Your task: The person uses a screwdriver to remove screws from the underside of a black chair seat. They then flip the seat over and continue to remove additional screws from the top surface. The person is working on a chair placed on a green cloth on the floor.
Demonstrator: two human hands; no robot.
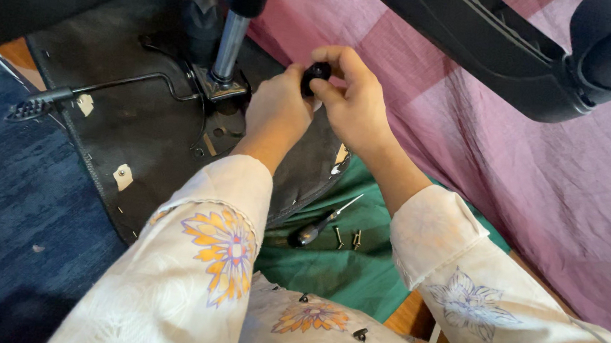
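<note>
Above the upturned chair base (pixel 136 123), both hands meet on a small black knob (pixel 318 72): right hand (pixel 354 101) pinching it, left hand (pixel 278 108) closed beside it. Screwdriver (pixel 319 224) and screws (pixel 348 237) lie on green cloth (pixel 356 267). Advisable: grip squarely, turn steadily.

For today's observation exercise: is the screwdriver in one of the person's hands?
No: the screwdriver lies on the green cloth below the wrists, while both hands pinch a small black knob.

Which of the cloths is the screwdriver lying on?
The green cloth, the one under the person's forearms. The screwdriver and a few screws rest on it. The pink cloth spreads further right, and the blue carpet lies to the left.
</note>
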